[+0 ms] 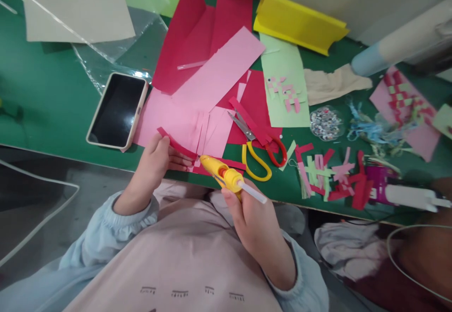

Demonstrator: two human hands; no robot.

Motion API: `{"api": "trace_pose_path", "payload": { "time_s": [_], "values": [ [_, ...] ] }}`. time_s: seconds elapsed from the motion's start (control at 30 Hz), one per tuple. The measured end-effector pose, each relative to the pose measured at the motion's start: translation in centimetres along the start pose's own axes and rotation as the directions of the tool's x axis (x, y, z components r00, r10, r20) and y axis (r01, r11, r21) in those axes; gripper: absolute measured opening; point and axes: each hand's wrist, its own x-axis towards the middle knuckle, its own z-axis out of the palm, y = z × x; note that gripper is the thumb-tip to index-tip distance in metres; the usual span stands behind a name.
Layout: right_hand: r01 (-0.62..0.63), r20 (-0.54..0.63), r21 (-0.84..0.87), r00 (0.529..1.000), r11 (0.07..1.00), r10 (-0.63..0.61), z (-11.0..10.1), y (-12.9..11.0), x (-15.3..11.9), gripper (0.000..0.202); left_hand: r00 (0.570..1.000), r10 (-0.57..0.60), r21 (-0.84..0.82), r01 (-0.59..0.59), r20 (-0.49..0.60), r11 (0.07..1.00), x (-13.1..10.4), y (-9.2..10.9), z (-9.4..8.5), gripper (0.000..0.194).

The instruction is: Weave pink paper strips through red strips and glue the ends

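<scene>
My left hand (pixel 163 154) pinches a dark pink paper strip (pixel 178 148) near the table's front edge. In my right hand (pixel 251 211) is a yellow hot glue gun (pixel 218 168), a white glue stick (pixel 253 191) poking from its back end. Its nozzle points left and meets or nearly meets the strip's right end; I cannot tell if they touch. Beneath them lie pink paper sheets (pixel 165 116) and more strips. Just right of the glue gun rest scissors (pixel 249 135) with one yellow and one red handle loop, blades apart.
A phone (pixel 117 109) lies at left, near clear plastic film (pixel 120 44). Red card (pixel 185 39), folded yellow card (pixel 300 22) and light green paper (pixel 284 95) lie toward the back. Rightward are a tub of googly eyes (pixel 326 123), paper strip pieces (pixel 321 173) and a purple-and-white bottle (pixel 395 193).
</scene>
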Motion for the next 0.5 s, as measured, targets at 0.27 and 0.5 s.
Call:
{"api": "trace_pose_path", "payload": {
  "time_s": [0.27, 0.5],
  "values": [
    [-0.012, 0.037, -0.017, 0.999, 1.0, 0.013, -0.9, -0.4, 0.4, 0.054, 0.998, 0.033, -0.019, -0.032, 0.054, 0.999, 0.2, -0.4, -0.3, 0.014],
    [0.011, 0.093, -0.041, 0.996, 0.999, -0.007, -1.6, -1.0, 1.3, 0.059, 0.997, 0.03, -0.032, -0.028, 0.066, 0.999, 0.3, -0.6, -0.4, 0.014]
  ]
}}
